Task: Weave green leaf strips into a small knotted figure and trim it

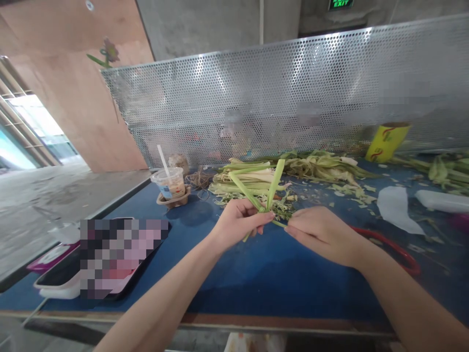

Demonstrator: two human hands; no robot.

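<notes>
Over the blue table, my left hand (242, 220) pinches two green leaf strips (276, 182) where they cross, their upper ends spreading in a V. My right hand (318, 232) is closed on a thin green end that runs out from the crossing toward the right. Its fingertips are partly hidden by the back of the hand. Just behind my hands lies a pile of cut green and pale stalks (238, 183), with small leafy sprigs (284, 209) at its near side. Red-handled scissors (397, 247) rest partly behind my right forearm.
A plastic drink cup (170, 183) with a straw stands in a cardboard holder at the left. Nearer is a tablet-like device (120, 264), partly blurred out. A yellow roll (388, 142), husks (322, 166) and white paper (399, 208) lie before the perforated metal screen (256, 98).
</notes>
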